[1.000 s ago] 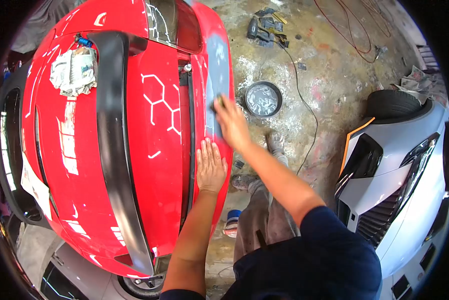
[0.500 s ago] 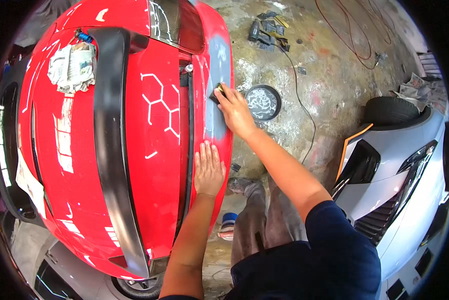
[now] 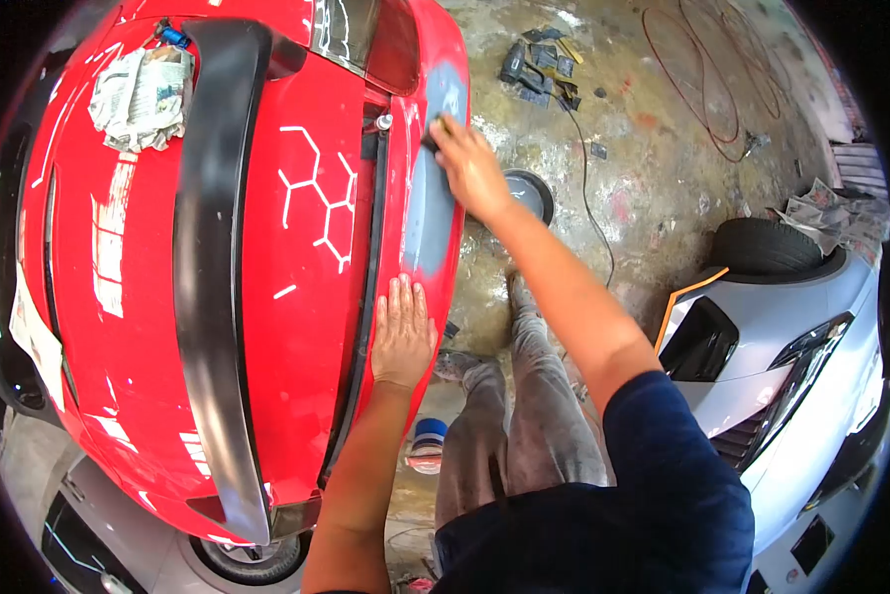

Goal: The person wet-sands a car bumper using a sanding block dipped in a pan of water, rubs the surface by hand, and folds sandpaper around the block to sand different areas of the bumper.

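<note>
most of a dark pad (image 3: 428, 144) hides under the right hand (image 3: 472, 170), fingers curled onto it, in the head view; it has slid toward the tail light (image 3: 396, 48), onto farther grey patch (image 3: 428, 213). its long axis i can't tell; the patch's follows the red car (image 3: 301, 391)'s edge. the left hand (image 3: 402, 343) lies flat, gripping nothing.

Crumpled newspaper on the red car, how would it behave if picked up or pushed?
The newspaper looks thin and wrinkled, so it's probably floppy. It's likely light too, unless something is wrapped inside. The car looks glossy, so the newspaper might slide easily if pushed.
</note>
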`<state>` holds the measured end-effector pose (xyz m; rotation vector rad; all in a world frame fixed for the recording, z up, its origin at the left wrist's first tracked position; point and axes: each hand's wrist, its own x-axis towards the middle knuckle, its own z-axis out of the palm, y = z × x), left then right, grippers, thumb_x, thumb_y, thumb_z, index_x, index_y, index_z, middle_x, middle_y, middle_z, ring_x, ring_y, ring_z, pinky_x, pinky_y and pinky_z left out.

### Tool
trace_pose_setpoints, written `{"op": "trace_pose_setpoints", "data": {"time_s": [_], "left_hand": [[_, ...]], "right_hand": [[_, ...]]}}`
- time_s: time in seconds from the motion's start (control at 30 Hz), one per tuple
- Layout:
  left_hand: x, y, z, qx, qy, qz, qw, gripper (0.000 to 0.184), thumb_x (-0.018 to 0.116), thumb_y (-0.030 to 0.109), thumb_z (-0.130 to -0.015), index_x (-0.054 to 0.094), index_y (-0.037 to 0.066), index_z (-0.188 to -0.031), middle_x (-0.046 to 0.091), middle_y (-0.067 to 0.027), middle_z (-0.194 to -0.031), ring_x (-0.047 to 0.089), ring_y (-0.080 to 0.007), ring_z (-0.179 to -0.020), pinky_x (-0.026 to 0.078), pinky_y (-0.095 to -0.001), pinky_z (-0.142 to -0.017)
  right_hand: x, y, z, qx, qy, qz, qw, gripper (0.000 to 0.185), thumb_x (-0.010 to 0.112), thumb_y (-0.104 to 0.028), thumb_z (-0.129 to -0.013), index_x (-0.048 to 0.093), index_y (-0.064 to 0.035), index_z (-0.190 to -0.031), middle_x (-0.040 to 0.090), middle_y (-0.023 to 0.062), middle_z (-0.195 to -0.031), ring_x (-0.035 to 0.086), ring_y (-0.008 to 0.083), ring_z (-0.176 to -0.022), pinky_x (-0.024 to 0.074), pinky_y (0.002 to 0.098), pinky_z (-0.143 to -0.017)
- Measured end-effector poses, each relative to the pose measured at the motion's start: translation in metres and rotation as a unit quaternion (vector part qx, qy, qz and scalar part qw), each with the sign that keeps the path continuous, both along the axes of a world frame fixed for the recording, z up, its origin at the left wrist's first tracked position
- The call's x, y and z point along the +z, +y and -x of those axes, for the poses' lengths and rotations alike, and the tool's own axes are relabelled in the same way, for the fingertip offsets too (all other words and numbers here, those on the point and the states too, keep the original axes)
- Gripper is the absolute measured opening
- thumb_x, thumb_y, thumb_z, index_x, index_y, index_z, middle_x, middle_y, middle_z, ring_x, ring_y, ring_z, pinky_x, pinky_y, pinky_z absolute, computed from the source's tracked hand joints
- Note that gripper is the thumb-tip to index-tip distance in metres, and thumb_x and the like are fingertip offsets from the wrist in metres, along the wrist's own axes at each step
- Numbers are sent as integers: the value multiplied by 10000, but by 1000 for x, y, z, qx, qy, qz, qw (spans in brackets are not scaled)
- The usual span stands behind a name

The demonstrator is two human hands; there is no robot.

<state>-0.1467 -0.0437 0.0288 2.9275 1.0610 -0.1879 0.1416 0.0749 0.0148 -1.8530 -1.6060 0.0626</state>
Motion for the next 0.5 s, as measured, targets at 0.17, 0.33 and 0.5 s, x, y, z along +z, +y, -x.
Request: {"op": "trace_pose_setpoints", "data": {"time_s": [0.17,0.33,0.5], "left_hand": [[2,3,-2,3,4,-2,1000,732,573,379,-1002,397,-31,-1582,310,-237,-1692,247,-334,-1601,161,-515,-1312],[0,2,-2,-1,10,-7,1000,729,566,383,-1005,398,-29,-1583,312,-235,-1692,248,-333,-1601,160,-515,-1312],[-1,0,1,4,13,13,1000,731,565,378,-1005,389,-24,-1590,295,-233,-1700,245,-336,-1602,161,-517,-1311]], "right_hand": [[-7,23,-7,-34,4,-9,999,437,637,-106,-969,607,-64,-1403,561,203,-1496,572,440,-1285,491,526,-1060],[-4,-2,0,13,-2,-10,1000,438,630,-99,-970,616,-89,-1407,536,201,-1525,568,450,-1289,478,542,-1075],[-9,41,-19,-39,29,-33,998,407,653,-117,-962,651,-89,-1368,534,177,-1535,561,434,-1306,477,541,-1070]]}}
